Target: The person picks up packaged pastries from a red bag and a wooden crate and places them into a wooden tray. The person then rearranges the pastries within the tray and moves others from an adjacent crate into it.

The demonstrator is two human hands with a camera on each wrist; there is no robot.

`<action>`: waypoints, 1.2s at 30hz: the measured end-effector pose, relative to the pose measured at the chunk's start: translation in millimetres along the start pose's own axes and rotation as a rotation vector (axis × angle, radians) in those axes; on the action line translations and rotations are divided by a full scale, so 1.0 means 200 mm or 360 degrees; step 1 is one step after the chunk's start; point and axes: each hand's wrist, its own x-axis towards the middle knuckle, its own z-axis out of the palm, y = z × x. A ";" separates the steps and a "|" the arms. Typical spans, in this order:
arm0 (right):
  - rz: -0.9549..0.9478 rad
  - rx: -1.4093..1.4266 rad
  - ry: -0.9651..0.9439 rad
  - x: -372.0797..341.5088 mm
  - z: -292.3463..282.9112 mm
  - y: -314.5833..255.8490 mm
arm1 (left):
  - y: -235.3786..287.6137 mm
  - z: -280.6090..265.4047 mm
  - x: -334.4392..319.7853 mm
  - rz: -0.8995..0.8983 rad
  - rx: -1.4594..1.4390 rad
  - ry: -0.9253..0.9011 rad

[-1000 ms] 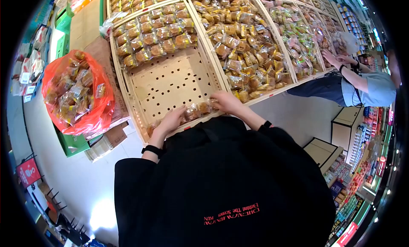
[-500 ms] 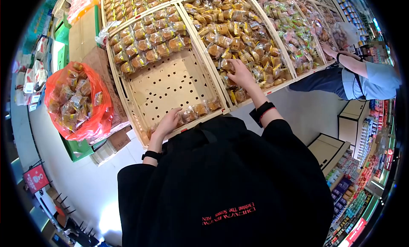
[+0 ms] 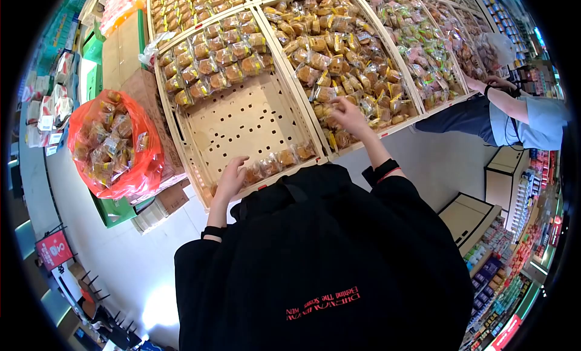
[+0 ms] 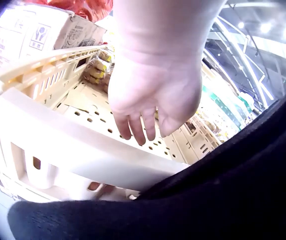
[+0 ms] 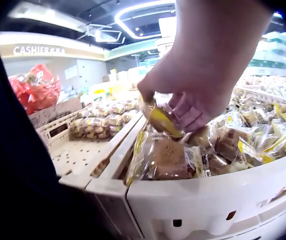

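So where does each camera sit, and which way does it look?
Head: worn on the head, facing forward and down at the part-filled crate; left hand, right hand and black top show.
Left wrist: worn there, looking along the left hand into that crate; the hand and wrist show.
Right wrist: worn there, looking along the right hand, which pinches a wrapped bun, toward the CASHIER sign; hand and wrist show.
Shared: the red bag appears in head and right wrist views.

Dark cloth (image 4: pixel 233 190) hides part of the crate (image 4: pixel 83 135)
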 end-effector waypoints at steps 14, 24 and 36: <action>-0.0291 -0.0706 0.0211 0.07 -0.07 -0.06 | -0.07 0.05 -0.14 -0.0102 -0.0162 0.0157; -0.0357 -0.0941 0.0438 0.23 -0.01 -0.04 | 0.04 -0.01 -0.16 -0.0129 -0.0232 0.0233; -0.0867 -0.0358 -0.0624 0.01 0.55 -0.62 | 0.47 -0.04 -0.04 0.0671 0.0323 0.0534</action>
